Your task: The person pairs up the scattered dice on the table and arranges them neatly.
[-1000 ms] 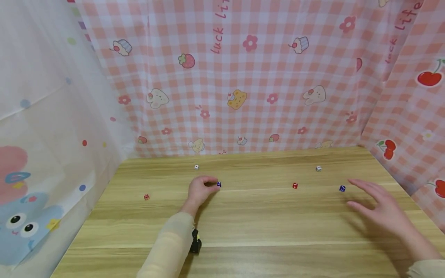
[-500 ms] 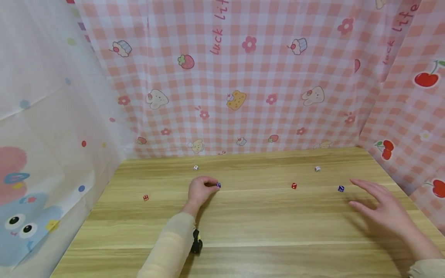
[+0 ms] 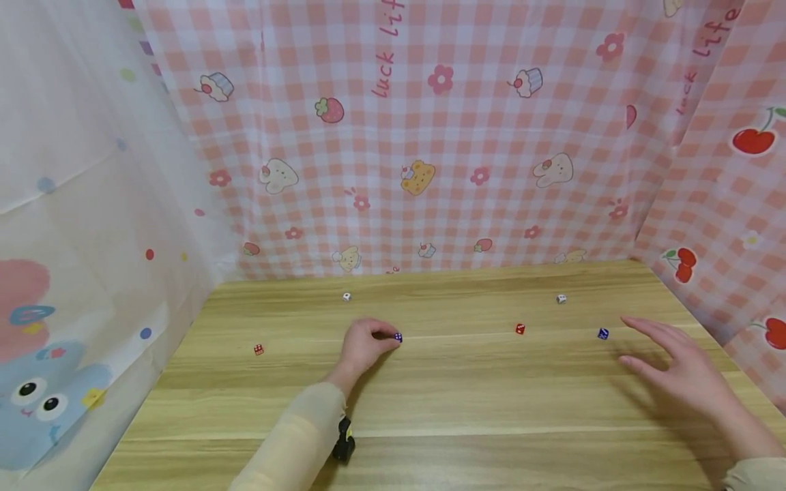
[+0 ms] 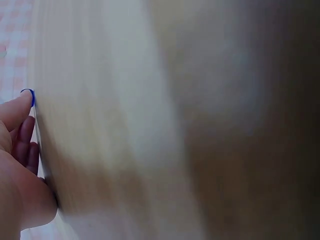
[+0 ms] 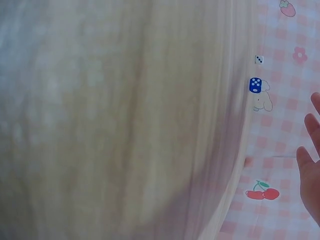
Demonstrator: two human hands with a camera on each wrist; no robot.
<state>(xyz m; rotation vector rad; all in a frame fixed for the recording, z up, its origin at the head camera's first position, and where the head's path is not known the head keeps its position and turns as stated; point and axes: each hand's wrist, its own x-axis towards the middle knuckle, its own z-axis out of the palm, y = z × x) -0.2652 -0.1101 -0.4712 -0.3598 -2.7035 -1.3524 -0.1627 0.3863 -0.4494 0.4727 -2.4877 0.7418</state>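
One small blue pipped die: left of the wood-grain tabletop's middle, pinched between thumb and finger of the left hand.
Right hand: above the tabletop's right side, thumb and fingers wide apart, holding nothing, near a second blue die.
Red pipped die: tabletop's left side.
Second red die: right of the tabletop's middle.
White pipped die, second white die: toward the tabletop's far edge.

Wd-grain tbl: red dice, wht dice, R-side blue die.
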